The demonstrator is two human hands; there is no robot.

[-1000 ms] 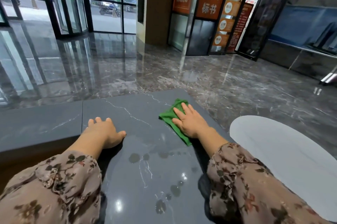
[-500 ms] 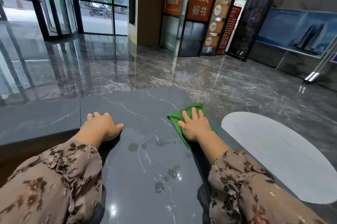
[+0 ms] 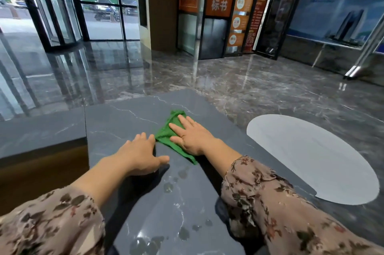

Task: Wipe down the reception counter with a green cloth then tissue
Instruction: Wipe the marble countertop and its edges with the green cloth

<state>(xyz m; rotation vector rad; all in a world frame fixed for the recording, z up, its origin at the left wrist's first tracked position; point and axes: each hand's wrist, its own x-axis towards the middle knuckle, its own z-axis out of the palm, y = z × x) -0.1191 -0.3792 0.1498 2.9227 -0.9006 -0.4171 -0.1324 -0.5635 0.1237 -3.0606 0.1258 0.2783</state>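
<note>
The right hand (image 3: 192, 137) presses flat on the green cloth (image 3: 166, 134), fingers straight and slightly apart, toward 12 o'clock on the dark marble reception counter (image 3: 122, 124). At the cloth's 8 o'clock the left hand (image 3: 141, 156) rests palm down, fingers relaxed, fingertips at the cloth's edge. Wet spots (image 3: 168, 187) lie at 6 o'clock.

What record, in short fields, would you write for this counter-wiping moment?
Surface: dark grey reception counter, veined stone look
Cloth: green cloth, crumpled, lying on the counter
Right hand: flat on the cloth, pressing it down
Left hand: flat on the counter, fingertips beside the cloth's left corner
Wet marks: droplets nearer the person
Tissue: not in view
</note>
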